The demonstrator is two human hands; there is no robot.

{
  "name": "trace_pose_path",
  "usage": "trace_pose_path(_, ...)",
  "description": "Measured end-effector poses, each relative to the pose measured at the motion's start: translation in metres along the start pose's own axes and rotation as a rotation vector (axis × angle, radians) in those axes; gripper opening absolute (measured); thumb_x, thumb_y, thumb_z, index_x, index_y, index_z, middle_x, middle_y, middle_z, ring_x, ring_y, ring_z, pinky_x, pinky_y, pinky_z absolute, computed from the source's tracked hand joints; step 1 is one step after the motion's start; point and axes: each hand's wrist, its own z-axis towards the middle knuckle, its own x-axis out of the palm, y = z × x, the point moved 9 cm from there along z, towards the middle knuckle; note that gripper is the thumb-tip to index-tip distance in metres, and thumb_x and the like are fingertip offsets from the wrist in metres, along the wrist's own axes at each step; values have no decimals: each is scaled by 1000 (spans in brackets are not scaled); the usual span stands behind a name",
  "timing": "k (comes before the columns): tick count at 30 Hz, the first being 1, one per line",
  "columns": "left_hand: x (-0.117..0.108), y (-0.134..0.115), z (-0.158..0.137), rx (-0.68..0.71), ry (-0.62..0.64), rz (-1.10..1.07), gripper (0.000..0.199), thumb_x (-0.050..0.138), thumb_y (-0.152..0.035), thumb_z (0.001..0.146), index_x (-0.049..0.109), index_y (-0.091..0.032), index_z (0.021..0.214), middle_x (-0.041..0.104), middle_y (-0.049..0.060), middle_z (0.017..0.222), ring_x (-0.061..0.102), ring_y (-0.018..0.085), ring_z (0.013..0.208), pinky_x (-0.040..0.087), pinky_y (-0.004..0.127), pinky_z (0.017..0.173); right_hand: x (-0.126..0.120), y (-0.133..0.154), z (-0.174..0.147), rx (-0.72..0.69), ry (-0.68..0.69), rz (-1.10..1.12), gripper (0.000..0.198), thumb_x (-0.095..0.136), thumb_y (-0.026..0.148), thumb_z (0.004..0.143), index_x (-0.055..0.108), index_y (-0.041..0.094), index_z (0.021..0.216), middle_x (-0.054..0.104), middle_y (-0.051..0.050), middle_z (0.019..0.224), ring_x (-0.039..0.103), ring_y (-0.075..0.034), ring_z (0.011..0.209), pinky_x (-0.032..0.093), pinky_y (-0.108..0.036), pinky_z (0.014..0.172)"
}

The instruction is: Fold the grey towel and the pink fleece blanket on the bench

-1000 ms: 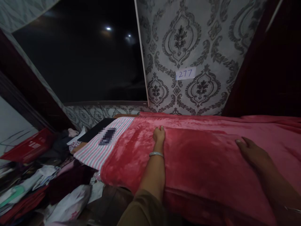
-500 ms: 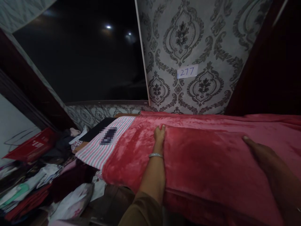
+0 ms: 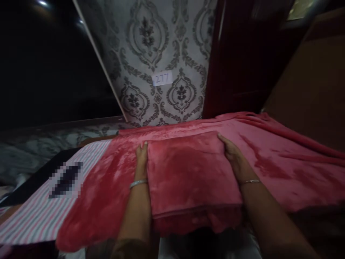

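A folded red plush blanket (image 3: 191,172) lies in front of me as a soft rectangle, its lower edges drooping at the near side. My left hand (image 3: 141,154) holds its left edge, thumb at the far corner. At the opposite side my right hand (image 3: 232,153) grips the right edge, with the thumb by the top corner and the other fingers mostly hidden. Beneath the folded piece spreads a larger red plush cloth (image 3: 269,144). Left of that is a pink, grey and white striped cloth (image 3: 93,153).
A dark television screen (image 3: 54,64) hangs at the left. A paper label (image 3: 162,78) reading 277 is on the patterned wall (image 3: 151,46). To the right stand a dark red door frame (image 3: 242,64) and a brown panel (image 3: 312,82). A blurred dark patch covers part of the striped cloth.
My view has swung to the right. My right hand has come in toward the left, and the folded blanket now looks narrower between both hands. The floor clutter at left has mostly left view.
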Motion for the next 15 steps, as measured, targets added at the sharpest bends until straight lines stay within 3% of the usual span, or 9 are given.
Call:
trace_pose_path(3, 2, -8, 1, 54, 29, -39, 35, 60, -53, 81, 53, -21, 70, 47, -2, 68, 45, 15, 66, 41, 28, 63, 3, 6, 2, -82, 52, 33, 40, 69, 57, 76, 69, 20, 93, 76, -9, 91, 70, -29, 104, 52, -45, 103)
trace_pose_path(6, 6, -9, 1, 71, 78, -87, 38, 62, -57, 77, 55, -20, 72, 49, -2, 69, 45, 14, 65, 40, 27, 61, 3, 5, 7, -104, 68, -42, 46, 73, 61, 71, 68, 19, 90, 75, -9, 88, 70, -29, 96, 54, -44, 95)
trace_pose_path(9, 6, -4, 5, 33, 48, -7, 32, 60, -50, 80, 57, -19, 74, 49, -3, 65, 44, 14, 62, 40, 28, 62, -10, 7, 14, -174, -75, -161, 51, 73, 63, 68, 67, 17, 89, 73, -8, 85, 67, -26, 87, 53, -39, 86)
trace_pose_path(12, -4, -4, 9, 22, -95, 98, 27, 59, -41, 82, 48, -22, 66, 40, -6, 60, 37, 13, 60, 41, 30, 65, -28, 8, 17, -222, -294, -229, 50, 69, 64, 69, 64, 16, 83, 68, -5, 77, 60, -21, 77, 50, -33, 74)
trace_pose_path(15, -11, -9, 11, 46, -184, 155, 29, 61, -37, 82, 42, -24, 64, 39, -5, 60, 38, 15, 62, 43, 33, 74, -39, 6, 17, -212, -423, -264, 47, 65, 64, 71, 59, 18, 76, 58, 0, 67, 52, -17, 70, 44, -30, 67)
